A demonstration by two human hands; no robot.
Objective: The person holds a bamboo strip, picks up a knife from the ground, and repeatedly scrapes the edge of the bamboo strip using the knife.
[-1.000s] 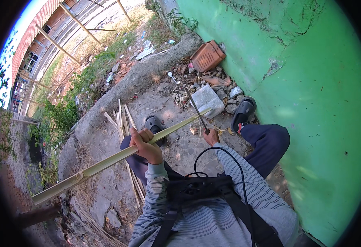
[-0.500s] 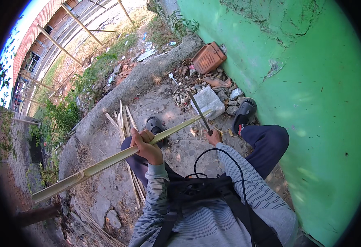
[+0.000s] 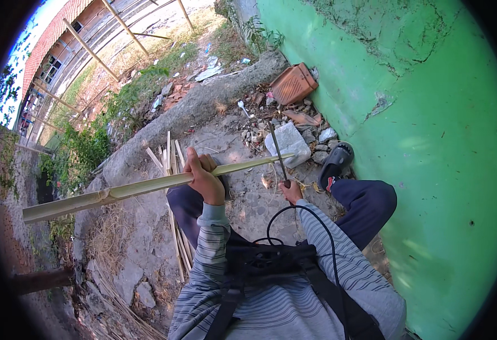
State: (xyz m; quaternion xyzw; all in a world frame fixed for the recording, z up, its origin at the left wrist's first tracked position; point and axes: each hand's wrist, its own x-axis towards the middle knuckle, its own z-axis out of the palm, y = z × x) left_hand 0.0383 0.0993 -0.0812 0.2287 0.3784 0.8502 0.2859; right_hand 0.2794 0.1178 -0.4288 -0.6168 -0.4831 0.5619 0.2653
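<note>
My left hand (image 3: 204, 178) is wrapped round a long split strip of pale green bamboo (image 3: 138, 190), gripping it past its middle. The strip slants across in front of me, its wide end far out to the left and its narrow end near a white block (image 3: 288, 145). In my right hand (image 3: 290, 191) is a long dark-bladed knife (image 3: 277, 148), its handle hidden by the fingers and its blade pointing away from me. Near its tip the bamboo meets or crosses the blade; I cannot tell how deep any cut goes.
Several split bamboo strips (image 3: 176, 226) lie on the ground beside my left leg. Stones and rubble (image 3: 316, 136) surround the block, with an orange-brown plastic crate (image 3: 294, 84) beyond. A green wall (image 3: 430, 170) rises on the right; a low concrete ridge (image 3: 192, 113) runs across ahead.
The bamboo's wide left end has swung up and away from me, so the strip lies flatter across the view. My left hand has risen slightly with it. The knife has barely moved.
</note>
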